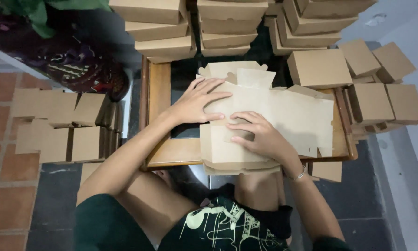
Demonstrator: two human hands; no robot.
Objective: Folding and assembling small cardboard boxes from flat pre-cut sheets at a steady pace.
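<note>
A: Where do the flat cardboard sheets lie?

B: They lie in a pile on the low wooden table, overhanging its near edge. The top sheet is plain brown, with flaps at the far side.

A: State of the hands?

B: The left hand lies flat with fingers spread, pressing the sheet's left part. The right hand rests palm down with fingers slightly curled on the near part; it appears to grip nothing, though the fingertips are partly hidden.

A: Other packages?

B: Stacks of folded brown boxes stand beyond the table. More closed boxes sit right, and more of them left on the floor. Their contents are not visible.
</note>
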